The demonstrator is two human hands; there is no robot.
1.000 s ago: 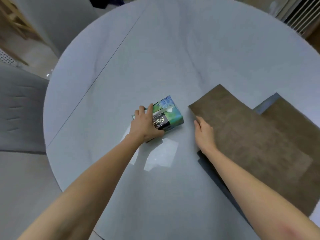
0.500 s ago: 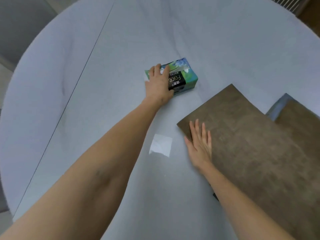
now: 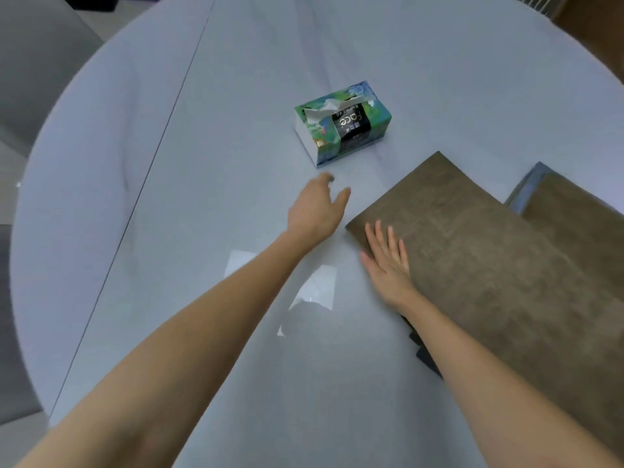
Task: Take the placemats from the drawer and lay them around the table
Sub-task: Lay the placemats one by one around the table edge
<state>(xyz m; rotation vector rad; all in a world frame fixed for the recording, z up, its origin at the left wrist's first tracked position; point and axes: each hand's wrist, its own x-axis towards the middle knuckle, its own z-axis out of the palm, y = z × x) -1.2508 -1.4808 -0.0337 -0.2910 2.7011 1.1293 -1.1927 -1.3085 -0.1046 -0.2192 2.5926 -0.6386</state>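
- Since the mat [image 3: 489, 251] lies flat, it looks thin and limp; lift by an edge.
- Right hand [image 3: 388, 261] presses it flat-fingered; left hand [image 3: 317, 211] hovers loose, empty.

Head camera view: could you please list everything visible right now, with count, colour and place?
table: one, pale grey-blue, round, fills the view.
tissue box: one, green and blue with a black band, near the table's middle, a white tissue sticking out.
placemats: at least two, brown, overlapping at the right; a grey-blue edge shows between them.
chair: one, grey, at the left.
left hand: one, hovering short of the tissue box, holding nothing.
right hand: one, flat on the nearer placemat's corner.
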